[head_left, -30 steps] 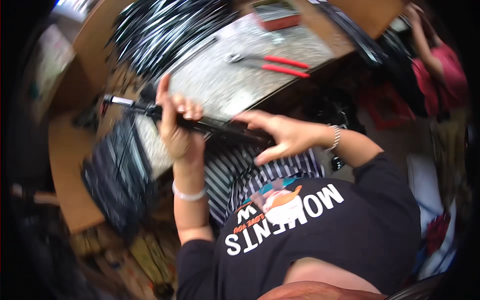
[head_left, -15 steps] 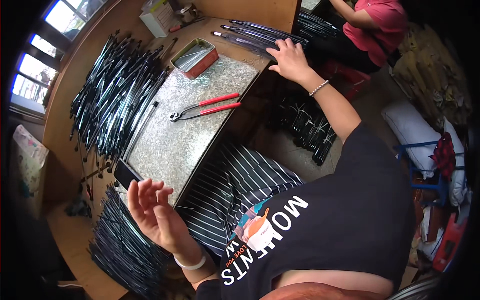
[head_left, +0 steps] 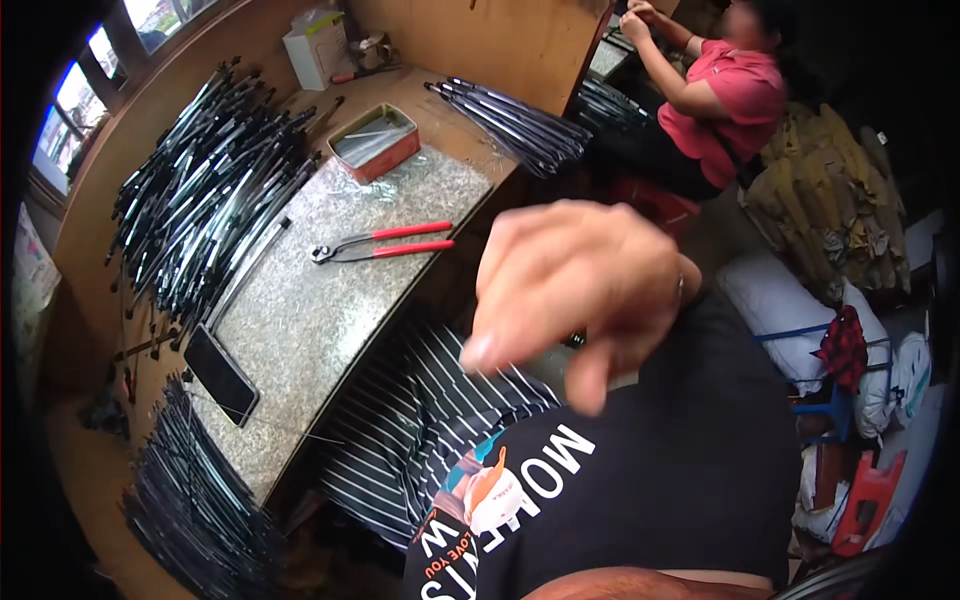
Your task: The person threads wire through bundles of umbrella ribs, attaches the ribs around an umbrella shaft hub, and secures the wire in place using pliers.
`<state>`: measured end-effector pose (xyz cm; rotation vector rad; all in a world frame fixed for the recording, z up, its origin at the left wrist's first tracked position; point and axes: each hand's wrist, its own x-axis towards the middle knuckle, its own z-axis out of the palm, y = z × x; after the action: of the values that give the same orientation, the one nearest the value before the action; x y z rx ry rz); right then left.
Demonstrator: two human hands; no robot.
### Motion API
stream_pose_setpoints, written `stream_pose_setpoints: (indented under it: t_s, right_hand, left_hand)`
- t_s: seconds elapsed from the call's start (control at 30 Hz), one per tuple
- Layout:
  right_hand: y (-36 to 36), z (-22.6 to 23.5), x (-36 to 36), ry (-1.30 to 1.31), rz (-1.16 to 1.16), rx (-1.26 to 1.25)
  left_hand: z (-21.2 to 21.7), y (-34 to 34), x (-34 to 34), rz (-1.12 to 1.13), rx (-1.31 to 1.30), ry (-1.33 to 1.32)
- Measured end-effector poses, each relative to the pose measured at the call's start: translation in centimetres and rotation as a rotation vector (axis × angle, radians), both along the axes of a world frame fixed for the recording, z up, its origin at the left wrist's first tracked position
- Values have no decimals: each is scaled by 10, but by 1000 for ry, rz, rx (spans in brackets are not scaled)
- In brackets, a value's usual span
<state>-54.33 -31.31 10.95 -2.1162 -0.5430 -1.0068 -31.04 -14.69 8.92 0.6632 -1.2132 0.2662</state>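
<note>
Right hand (head_left: 580, 290) raised close to the camera, over the lap, blurred. Fingers half curled, thumb hanging apart from the index finger; no hold on anything visible, though the palm is turned away and something small could be hidden there. Left hand out of view; its state cannot be told.

Change: one second ago both hands were on a black rod. Half a second ago the right hand was out at the stack (head_left: 510, 125), with a blurred rod beneath its fingers. Now it has come back toward the body, and the stack lies neatly on the bench (head_left: 300, 320), beyond the hand and slightly to its left, well apart from it. Reading: that rod was probably let go there, so the handling of that piece looks finished.

Left of the right hand, on the bench: pincers (head_left: 385, 240) with red handles, lying untouched; the phone (head_left: 222, 375) further left. Loose heap (head_left: 205, 195) of rods far left and beyond; second pile (head_left: 190, 490) left and nearer the body. Tin (head_left: 375, 150) of clear strips beyond the pincers. Co-worker (head_left: 725, 95) past the stack, arms raised.
</note>
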Motion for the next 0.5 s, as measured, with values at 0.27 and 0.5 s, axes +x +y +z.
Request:
stream_pose_setpoints:
  t_s: [0.27, 0.5]
  right_hand:
    - [60, 25, 29, 69, 555, 181]
    - [40, 46, 48, 184, 676, 36]
  left_hand:
    - [38, -9, 33, 82, -267, -189]
    - [45, -1, 44, 144, -278, -234]
